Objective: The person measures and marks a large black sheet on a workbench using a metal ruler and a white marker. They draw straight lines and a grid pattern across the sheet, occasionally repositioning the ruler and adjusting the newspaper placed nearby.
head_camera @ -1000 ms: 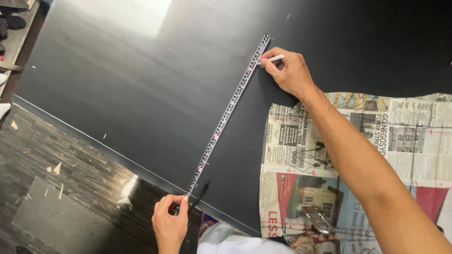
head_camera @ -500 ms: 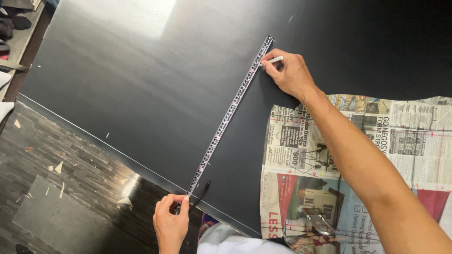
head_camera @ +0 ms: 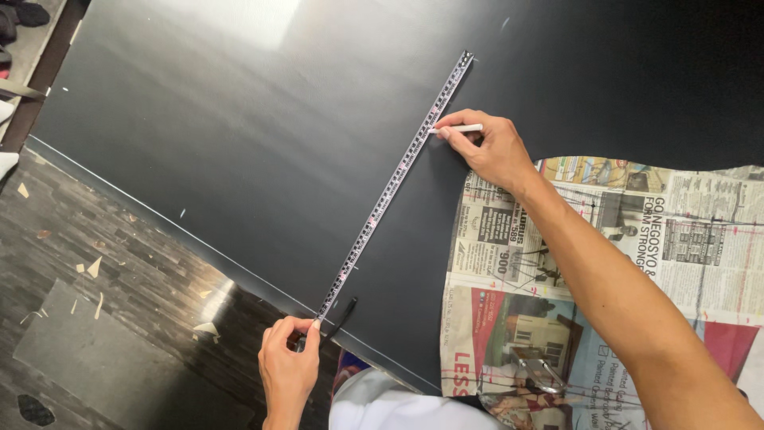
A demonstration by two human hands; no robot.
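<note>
Diagonally across the large black sheet [head_camera: 239, 135] lies a long narrow metal ruler [head_camera: 394, 185], its long axis running from lower left to upper right. Left hand [head_camera: 288, 368] pinches its near end; right hand [head_camera: 487, 147] grips a small white chalk stick [head_camera: 460, 128], tip at the ruler's edge, above spread newspaper [head_camera: 605, 279]

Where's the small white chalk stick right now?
In the head view, upper right of centre: the small white chalk stick is pinched in the right hand, its tip against the long metal ruler on the black sheet.
</note>
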